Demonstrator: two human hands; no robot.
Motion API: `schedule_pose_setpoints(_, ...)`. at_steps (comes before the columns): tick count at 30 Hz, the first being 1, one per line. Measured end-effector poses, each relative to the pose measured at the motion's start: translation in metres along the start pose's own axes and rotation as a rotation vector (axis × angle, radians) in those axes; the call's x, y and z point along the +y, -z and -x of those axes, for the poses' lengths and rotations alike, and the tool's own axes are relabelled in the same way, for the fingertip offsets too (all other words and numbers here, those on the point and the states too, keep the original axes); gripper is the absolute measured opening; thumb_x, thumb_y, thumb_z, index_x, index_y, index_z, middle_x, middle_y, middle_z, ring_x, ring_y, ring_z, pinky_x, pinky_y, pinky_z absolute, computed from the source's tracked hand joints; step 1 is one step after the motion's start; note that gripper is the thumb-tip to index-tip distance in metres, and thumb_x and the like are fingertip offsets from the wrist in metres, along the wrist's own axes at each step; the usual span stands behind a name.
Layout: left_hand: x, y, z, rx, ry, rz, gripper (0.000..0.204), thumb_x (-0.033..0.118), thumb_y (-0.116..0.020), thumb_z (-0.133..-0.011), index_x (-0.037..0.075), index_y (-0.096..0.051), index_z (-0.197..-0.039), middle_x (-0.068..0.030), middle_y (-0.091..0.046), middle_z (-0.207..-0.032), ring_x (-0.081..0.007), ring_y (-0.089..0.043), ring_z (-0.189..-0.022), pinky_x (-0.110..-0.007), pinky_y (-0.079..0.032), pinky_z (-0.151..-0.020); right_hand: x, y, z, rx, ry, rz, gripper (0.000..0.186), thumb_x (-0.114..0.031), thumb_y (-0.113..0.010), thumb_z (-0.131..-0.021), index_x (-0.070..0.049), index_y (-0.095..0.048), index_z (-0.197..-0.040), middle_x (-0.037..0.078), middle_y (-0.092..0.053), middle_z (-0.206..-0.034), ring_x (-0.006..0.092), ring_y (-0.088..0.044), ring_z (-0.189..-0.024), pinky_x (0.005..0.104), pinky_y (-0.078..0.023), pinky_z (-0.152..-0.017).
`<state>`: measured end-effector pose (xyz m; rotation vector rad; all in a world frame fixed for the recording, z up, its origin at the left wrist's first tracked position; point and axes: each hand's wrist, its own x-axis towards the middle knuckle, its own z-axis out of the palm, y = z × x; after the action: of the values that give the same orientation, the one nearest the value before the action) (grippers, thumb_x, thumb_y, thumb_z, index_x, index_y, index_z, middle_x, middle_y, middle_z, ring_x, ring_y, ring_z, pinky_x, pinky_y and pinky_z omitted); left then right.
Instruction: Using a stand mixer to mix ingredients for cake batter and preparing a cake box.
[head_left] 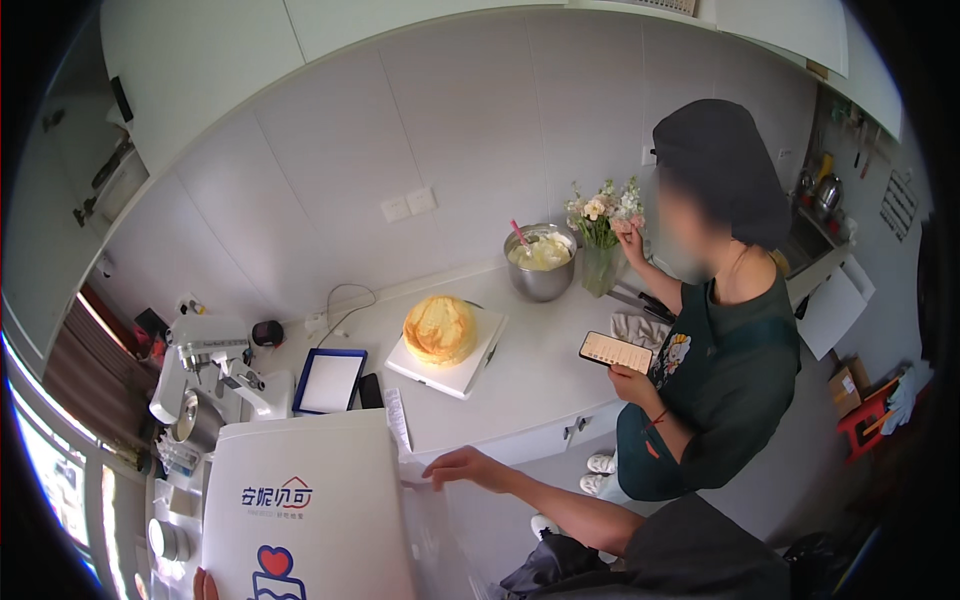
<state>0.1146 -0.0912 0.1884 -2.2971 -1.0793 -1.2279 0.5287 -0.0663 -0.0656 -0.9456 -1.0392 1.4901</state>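
Note:
A large white cake box panel [310, 500] with a printed cake and heart picture stands upright close in front of me. My left hand [206, 585] grips its lower left edge; only some fingertips show. From the lower right my right arm reaches in, and my right hand [465, 468] is at the panel's right side, its fingers bent onto clear plastic [445, 530]. Much of that plastic is hard to make out. Beyond, on the white counter [510, 390], a round golden cake layer [440, 330] sits on a square white scale [475, 352].
A steel bowl [540, 275] of cream with a pink-handled tool and a vase of flowers [603, 230] stand farther back. At right a co-worker [715, 350] holds a phone [615, 352] and touches the flowers. A stand mixer [215, 360] and blue-rimmed tray [332, 380] are at left.

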Motion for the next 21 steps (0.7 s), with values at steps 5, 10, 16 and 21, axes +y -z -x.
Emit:
schedule_pose_setpoints(5,0.008,0.005,-0.001,0.063,0.01,-0.167,0.033,0.017,-0.071,-0.086,-0.004,-0.073,-0.112,-0.0247,-0.073,-0.106,-0.0375,-0.072,-0.093,-0.043,-0.061,-0.076,-0.029,-0.011,-0.015,0.042,0.121,0.045,0.058,-0.047,-0.058,-0.101,-0.008,-0.056,-0.144,0.007,-0.067,-0.13,0.0178,-0.059,-0.125,0.0331,-0.042,-0.11)
schedule_pose_setpoints(10,0.036,0.013,-0.024,-0.233,-0.05,-0.271,0.032,-0.001,-0.062,-0.093,-0.004,-0.069,-0.123,-0.0204,-0.067,-0.127,-0.0335,-0.067,-0.116,-0.039,-0.057,-0.098,-0.035,-0.013,-0.038,0.12,0.279,-0.1,0.048,-0.035,-0.052,-0.107,-0.01,-0.053,-0.147,0.007,-0.066,-0.133,0.0161,-0.059,-0.121,0.0326,-0.045,-0.106)
schedule_pose_setpoints(16,0.045,0.012,-0.022,-0.48,-0.44,-0.243,0.05,-0.014,-0.064,-0.085,0.002,-0.063,-0.133,-0.0183,-0.061,-0.137,-0.0351,-0.061,-0.125,-0.039,-0.058,-0.102,-0.091,-0.087,-0.067,0.053,0.277,0.287,0.049,-0.036,-0.055,-0.105,-0.011,-0.052,-0.147,0.011,-0.064,-0.133,0.02,-0.058,-0.124,0.0344,-0.045,-0.106)
schedule_pose_setpoints(21,0.046,0.016,-0.003,-0.405,-0.521,-0.248,0.052,-0.013,-0.069,-0.08,0.004,-0.065,-0.13,-0.0148,-0.066,-0.132,-0.0307,-0.07,-0.111,-0.034,-0.063,-0.091,-0.103,-0.131,-0.058,-0.224,-0.007,0.275,0.044,-0.036,-0.068,-0.097,-0.001,-0.066,-0.124,0.013,-0.071,-0.111,0.018,-0.066,-0.099,0.0316,-0.05,-0.09)
